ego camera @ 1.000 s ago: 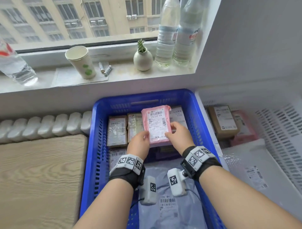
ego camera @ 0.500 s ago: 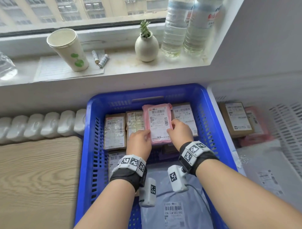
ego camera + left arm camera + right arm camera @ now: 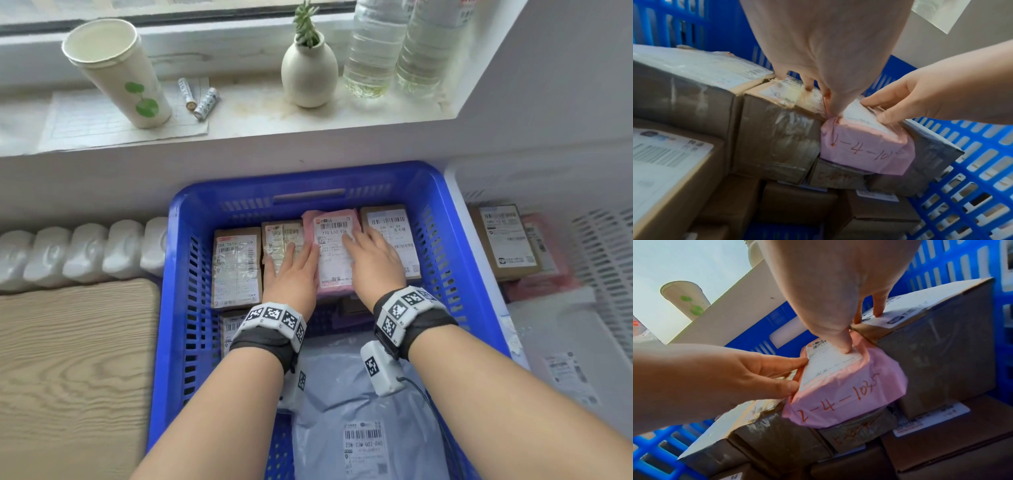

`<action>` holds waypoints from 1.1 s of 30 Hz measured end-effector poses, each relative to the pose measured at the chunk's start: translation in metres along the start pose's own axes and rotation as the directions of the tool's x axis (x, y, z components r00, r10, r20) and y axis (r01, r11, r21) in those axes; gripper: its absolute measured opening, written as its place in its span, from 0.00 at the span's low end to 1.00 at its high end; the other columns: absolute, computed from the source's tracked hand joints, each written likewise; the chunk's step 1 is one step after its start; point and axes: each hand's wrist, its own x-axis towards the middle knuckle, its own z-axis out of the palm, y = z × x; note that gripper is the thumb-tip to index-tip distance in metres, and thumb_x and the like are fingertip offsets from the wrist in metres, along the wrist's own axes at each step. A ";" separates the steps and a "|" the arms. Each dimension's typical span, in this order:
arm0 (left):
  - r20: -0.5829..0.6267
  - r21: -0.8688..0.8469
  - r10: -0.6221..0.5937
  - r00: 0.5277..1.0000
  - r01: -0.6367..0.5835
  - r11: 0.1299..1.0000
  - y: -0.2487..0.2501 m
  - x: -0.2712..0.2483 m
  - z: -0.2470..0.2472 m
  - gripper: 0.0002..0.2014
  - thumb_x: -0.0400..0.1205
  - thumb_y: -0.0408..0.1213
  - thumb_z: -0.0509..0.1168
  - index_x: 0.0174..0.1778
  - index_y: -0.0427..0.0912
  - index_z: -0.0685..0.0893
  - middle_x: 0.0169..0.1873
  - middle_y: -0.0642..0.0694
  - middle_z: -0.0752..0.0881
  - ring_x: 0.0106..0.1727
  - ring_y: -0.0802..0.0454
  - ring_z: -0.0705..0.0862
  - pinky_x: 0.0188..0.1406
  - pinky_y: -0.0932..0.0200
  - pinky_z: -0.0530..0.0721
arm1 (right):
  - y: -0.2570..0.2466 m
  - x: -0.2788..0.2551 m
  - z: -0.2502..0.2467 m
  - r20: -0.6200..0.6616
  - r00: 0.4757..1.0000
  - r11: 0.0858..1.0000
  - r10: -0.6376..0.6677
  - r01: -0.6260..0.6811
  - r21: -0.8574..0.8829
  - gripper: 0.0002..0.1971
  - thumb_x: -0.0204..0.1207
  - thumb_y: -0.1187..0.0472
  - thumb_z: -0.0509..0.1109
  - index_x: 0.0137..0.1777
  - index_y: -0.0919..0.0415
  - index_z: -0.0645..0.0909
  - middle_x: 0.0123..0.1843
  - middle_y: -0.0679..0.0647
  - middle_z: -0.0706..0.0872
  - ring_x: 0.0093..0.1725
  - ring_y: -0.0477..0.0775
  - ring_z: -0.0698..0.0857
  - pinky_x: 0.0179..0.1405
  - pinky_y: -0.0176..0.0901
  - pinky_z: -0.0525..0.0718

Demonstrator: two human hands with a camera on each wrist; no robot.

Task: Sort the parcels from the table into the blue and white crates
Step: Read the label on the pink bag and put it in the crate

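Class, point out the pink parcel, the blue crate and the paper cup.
pink parcel (image 3: 334,255): head view, on its white label.
blue crate (image 3: 308,181): head view, on its far rim.
paper cup (image 3: 120,75): head view, on its side wall.

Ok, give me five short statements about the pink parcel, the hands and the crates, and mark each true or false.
1. The pink parcel lies in the blue crate between brown boxes. True.
2. The left hand is lifting the paper cup. False: the cup stands untouched on the windowsill, and the left hand rests at the pink parcel's left edge.
3. The right hand has straight fingers lying on the parcel's label. True.
4. The white crate holds nothing. False: it holds a brown box and other parcels.
5. The pink parcel's front face carries handwritten orange figures. True, seen in both wrist views.
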 end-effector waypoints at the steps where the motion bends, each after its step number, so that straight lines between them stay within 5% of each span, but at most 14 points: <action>1: 0.008 0.001 -0.006 1.000 0.006 1.000 0.000 0.003 0.001 0.28 0.91 0.41 0.47 0.87 0.49 0.45 0.87 0.55 0.44 0.87 0.46 0.43 0.82 0.32 0.44 | -0.001 0.001 0.000 0.006 1.000 1.000 -0.003 0.003 -0.016 0.32 0.80 0.68 0.58 0.84 0.54 0.62 0.87 0.52 0.60 0.86 0.59 0.53 0.81 0.53 0.55; 9: 0.045 0.036 -0.035 0.998 0.033 0.999 0.004 0.001 -0.002 0.30 0.90 0.37 0.47 0.87 0.48 0.43 0.87 0.50 0.42 0.87 0.44 0.42 0.83 0.33 0.50 | -0.002 0.004 -0.014 0.171 0.985 1.000 -0.014 0.011 0.020 0.38 0.78 0.70 0.63 0.87 0.55 0.54 0.89 0.52 0.51 0.87 0.57 0.48 0.83 0.54 0.53; 17: -0.021 -0.055 -0.060 0.998 0.059 0.997 0.008 -0.036 -0.021 0.40 0.86 0.31 0.56 0.87 0.53 0.39 0.87 0.48 0.38 0.87 0.44 0.42 0.85 0.39 0.50 | -0.004 -0.059 -0.019 -0.009 0.997 0.964 0.072 -0.067 0.258 0.34 0.79 0.72 0.60 0.85 0.53 0.61 0.88 0.54 0.56 0.86 0.58 0.53 0.85 0.53 0.54; 23: -0.077 0.006 -0.049 0.996 0.050 0.999 0.009 -0.101 -0.033 0.30 0.90 0.41 0.50 0.87 0.50 0.46 0.87 0.47 0.43 0.87 0.45 0.44 0.84 0.37 0.48 | -0.018 -0.107 -0.049 0.025 0.995 0.959 0.100 -0.103 0.266 0.31 0.83 0.62 0.64 0.85 0.53 0.61 0.88 0.55 0.56 0.86 0.56 0.54 0.85 0.51 0.55; 33: -0.230 -0.012 -0.231 0.945 0.234 0.972 0.004 -0.241 -0.066 0.31 0.90 0.51 0.46 0.87 0.47 0.42 0.87 0.50 0.42 0.87 0.50 0.41 0.84 0.37 0.42 | -0.075 -0.201 -0.093 -0.083 0.995 0.974 -0.049 0.066 0.216 0.31 0.83 0.55 0.66 0.84 0.53 0.62 0.87 0.55 0.57 0.86 0.56 0.55 0.84 0.52 0.58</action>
